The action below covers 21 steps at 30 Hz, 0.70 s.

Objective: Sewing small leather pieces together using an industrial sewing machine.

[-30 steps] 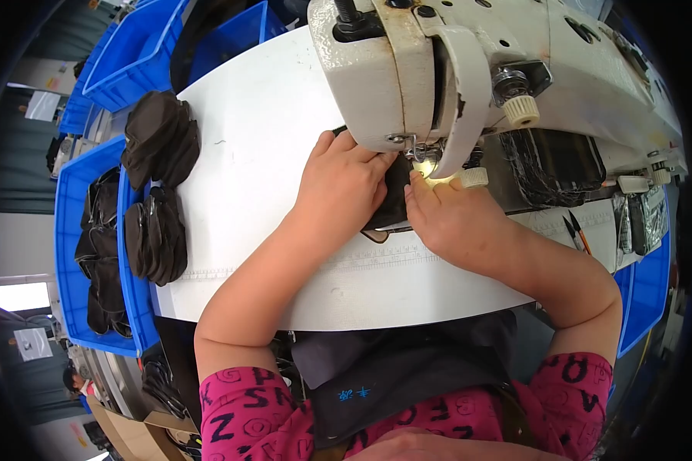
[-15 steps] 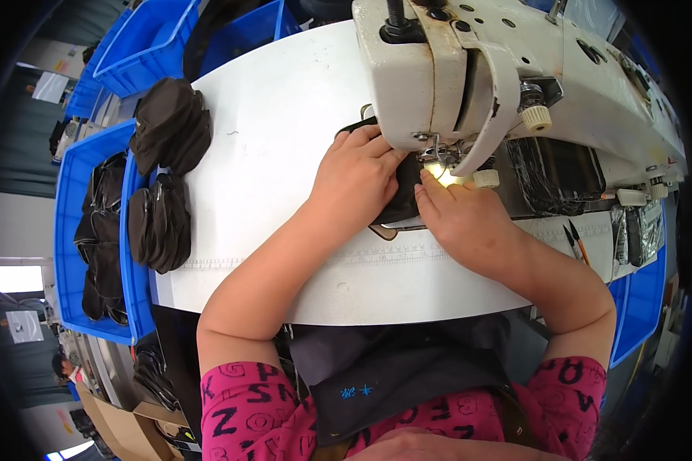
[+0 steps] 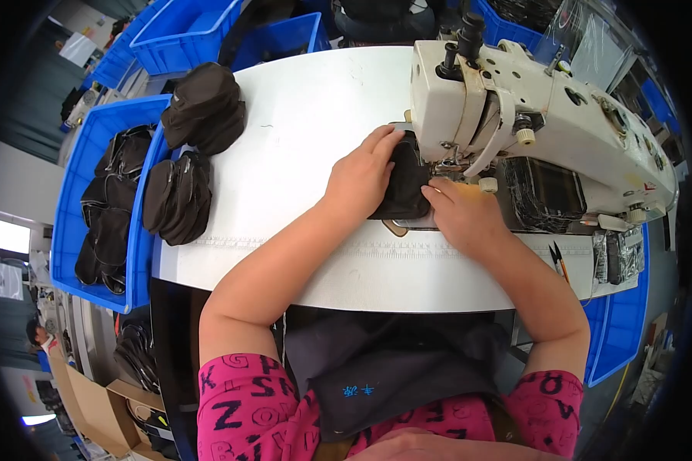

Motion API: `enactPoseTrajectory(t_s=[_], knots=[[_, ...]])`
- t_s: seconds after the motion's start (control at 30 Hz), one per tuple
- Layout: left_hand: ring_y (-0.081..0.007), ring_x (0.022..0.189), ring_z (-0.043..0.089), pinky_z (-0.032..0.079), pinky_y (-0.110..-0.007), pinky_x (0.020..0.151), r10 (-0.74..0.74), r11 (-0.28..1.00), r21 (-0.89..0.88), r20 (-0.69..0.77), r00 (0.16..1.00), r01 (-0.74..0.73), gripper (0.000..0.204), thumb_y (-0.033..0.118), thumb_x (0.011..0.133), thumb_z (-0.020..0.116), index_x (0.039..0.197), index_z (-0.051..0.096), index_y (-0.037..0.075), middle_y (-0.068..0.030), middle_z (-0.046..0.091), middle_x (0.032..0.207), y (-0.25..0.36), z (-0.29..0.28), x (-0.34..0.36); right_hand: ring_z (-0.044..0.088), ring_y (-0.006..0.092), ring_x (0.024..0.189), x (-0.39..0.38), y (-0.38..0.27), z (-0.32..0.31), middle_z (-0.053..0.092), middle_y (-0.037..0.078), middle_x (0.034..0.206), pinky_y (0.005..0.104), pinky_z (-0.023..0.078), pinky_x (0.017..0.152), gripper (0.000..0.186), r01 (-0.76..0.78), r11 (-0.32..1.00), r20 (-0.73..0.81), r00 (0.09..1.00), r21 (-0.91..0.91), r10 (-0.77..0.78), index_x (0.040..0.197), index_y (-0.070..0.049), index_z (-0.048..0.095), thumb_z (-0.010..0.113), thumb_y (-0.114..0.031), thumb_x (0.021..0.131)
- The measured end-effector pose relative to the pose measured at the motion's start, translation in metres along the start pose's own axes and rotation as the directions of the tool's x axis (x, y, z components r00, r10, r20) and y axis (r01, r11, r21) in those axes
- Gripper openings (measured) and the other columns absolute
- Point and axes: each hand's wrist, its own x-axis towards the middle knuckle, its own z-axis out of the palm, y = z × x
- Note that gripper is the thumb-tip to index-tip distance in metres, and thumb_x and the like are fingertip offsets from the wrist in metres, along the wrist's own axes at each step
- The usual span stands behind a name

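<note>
A black fabric piece with rounded corners, like a small pouch [image 3: 404,188], lies at the needle area of a white sewing machine [image 3: 457,107]. My left hand [image 3: 361,175] grips its left side, the fingers reaching toward its far edge. On the near right, my right hand [image 3: 469,219] pinches the pouch's edge between thumb and fingers, just in front of the presser foot [image 3: 450,165]. The undersides of both hands' fingertips are hidden.
Two piles of black pouches [image 3: 204,107] stand at the table's left, beside a blue bin [image 3: 142,284] holding more. Right of the needle lies a stack of dark pieces in clear wrap [image 3: 546,196]. A ruler strip [image 3: 361,248], pencil [image 3: 563,265] and wrapped packet [image 3: 621,257] are nearer.
The view has shifted, so the machine sits farther right. More of the pouch shows, now left of the needle and turned. The bright lamp glow at the needle is no longer seen.
</note>
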Motion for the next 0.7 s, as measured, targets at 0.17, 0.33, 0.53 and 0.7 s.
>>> enactPoseTrajectory(t_s=[0.17, 0.33, 0.53, 0.7], knots=[[-0.0336, 0.102, 0.069, 0.057, -0.041, 0.086, -0.020, 0.998, 0.057, -0.069, 0.997, 0.024, 0.025, 0.009, 0.095, 0.067, 0.120, 0.066, 0.007, -0.0077, 0.070, 0.122, -0.035, -0.020, -0.031, 0.071, 0.0250, 0.089, 0.008, -0.002, 0.004, 0.069, 0.005, 0.110, 0.0375, 0.058, 0.069, 0.026, 0.038, 0.994, -0.015, 0.999, 0.100, -0.037, 0.107, -0.006, 0.070, 0.068, -0.006, 0.082], [-0.0215, 0.104, 0.067, 0.052, -0.034, 0.094, -0.389, 0.616, -0.737, 0.020, 0.921, 0.277, 0.022, 0.021, 0.107, 0.058, 0.121, 0.063, 0.006, -0.0053, 0.070, 0.112, -0.073, -0.053, -0.090, 0.070, 0.0299, 0.092, 0.013, -0.006, 0.007, 0.069, 0.007, 0.109, 0.0411, 0.057, 0.075, 0.026, 0.081, 0.977, -0.025, 0.997, 0.197, -0.077, 0.109, -0.005, 0.070, 0.068, -0.003, 0.083], [-0.0305, 0.141, 0.052, 0.046, -0.048, 0.115, -0.155, -0.574, -0.818, 0.082, 0.985, -0.022, 0.056, 0.040, 0.110, 0.042, 0.157, 0.042, 0.010, -0.0102, 0.052, 0.156, -0.060, -0.086, -0.162, 0.069, 0.0286, 0.088, 0.010, -0.010, -0.003, 0.067, 0.007, 0.104, 0.0404, 0.056, 0.072, 0.015, 0.110, 0.988, -0.022, 0.994, 0.110, -0.108, 0.100, -0.007, 0.067, 0.066, -0.008, 0.084], [-0.0332, 0.150, 0.042, 0.034, -0.056, 0.122, -0.095, -0.745, -0.662, -0.020, 0.995, -0.084, 0.065, 0.053, 0.108, 0.037, 0.159, 0.040, 0.013, -0.0102, 0.041, 0.165, -0.047, -0.106, -0.196, 0.069, 0.0318, 0.096, -0.005, -0.002, -0.047, 0.072, 0.012, 0.115, 0.0444, 0.055, 0.084, 0.024, 0.014, 0.959, 0.066, 0.998, -0.284, 0.005, 0.114, -0.005, 0.070, 0.067, -0.009, 0.091]])
